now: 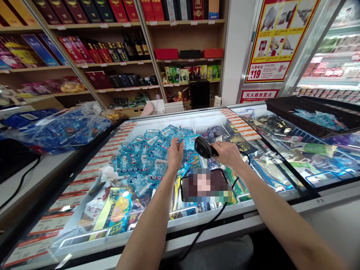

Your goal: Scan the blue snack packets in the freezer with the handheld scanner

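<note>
I reach into an open chest freezer. My left hand is closed on a light blue packet at the top of a heap of blue ice cream packets. My right hand grips a black barcode scanner, its head turned left towards that packet. The scanner's black cable runs down over the freezer's front edge. A dark phone lies on the goods just below my hands.
Mixed frozen goods fill the freezer's other compartments. To the right a glass lid covers more goods, with a black crate on it. A bag of blue packets lies on the left. Shelves of boxed goods stand behind.
</note>
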Available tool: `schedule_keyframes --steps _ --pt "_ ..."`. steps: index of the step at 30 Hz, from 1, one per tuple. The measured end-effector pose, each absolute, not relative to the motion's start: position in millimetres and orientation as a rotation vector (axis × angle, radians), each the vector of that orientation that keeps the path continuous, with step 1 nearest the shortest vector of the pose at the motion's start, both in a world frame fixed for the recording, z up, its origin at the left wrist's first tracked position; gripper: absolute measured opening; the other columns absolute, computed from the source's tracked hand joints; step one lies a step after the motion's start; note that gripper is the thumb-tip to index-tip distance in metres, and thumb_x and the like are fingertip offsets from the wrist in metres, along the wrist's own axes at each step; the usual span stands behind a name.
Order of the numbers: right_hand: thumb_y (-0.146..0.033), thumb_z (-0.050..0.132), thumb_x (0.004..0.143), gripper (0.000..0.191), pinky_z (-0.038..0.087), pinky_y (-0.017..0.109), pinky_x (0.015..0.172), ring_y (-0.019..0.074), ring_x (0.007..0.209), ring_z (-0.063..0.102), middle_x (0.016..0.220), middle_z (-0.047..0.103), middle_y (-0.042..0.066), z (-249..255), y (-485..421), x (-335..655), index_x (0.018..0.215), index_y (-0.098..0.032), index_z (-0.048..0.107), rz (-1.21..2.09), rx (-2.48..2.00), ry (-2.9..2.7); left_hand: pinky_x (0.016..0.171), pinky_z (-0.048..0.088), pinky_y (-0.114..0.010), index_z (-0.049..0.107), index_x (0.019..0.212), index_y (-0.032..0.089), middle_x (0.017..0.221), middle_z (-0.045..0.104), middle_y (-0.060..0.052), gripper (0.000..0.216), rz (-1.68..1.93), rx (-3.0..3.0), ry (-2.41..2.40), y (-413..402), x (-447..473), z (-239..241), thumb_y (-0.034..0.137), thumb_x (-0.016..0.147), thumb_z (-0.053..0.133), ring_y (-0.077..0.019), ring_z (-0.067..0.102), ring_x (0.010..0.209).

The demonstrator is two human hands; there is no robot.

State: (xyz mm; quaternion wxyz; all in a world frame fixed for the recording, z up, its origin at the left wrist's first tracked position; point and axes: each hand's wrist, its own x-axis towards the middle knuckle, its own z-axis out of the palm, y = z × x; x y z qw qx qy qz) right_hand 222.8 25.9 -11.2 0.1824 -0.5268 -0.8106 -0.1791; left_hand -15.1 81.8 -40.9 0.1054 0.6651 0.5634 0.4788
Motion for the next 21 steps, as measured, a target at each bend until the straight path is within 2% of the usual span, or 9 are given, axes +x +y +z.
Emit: schedule_keyframes --steps 10,21 --pt "-0.031 0.049 0.084 0.025 0.030 0.027 0.064 0.0187 0.081 0.060 0.086 0.066 0.005 -14.3 29.5 222.6 0.101 -0.020 0.062 -0.522 -1.500 -2.263 0.061 0.039 -0.026 0.047 0.109 0.021 0.078 0.062 -0.003 0.029 1.409 1.935 1.681 85.0 -16.4 -44.5 0.041 0.088 0.044 -0.0166 0.058 0.069" --pt "-0.032 0.050 0.083 0.026 0.031 0.027 0.064 0.0186 0.083 0.059 0.089 0.066 0.005 -14.4 30.6 222.0 0.103 -0.020 0.061 -0.495 -1.523 -2.288 0.058 0.035 -0.025 0.047 0.108 0.021 0.070 0.058 0.000 0.027 1.392 1.987 1.690 83.0 -15.9 -42.2 0.040 0.089 0.043 -0.0153 0.054 0.062"
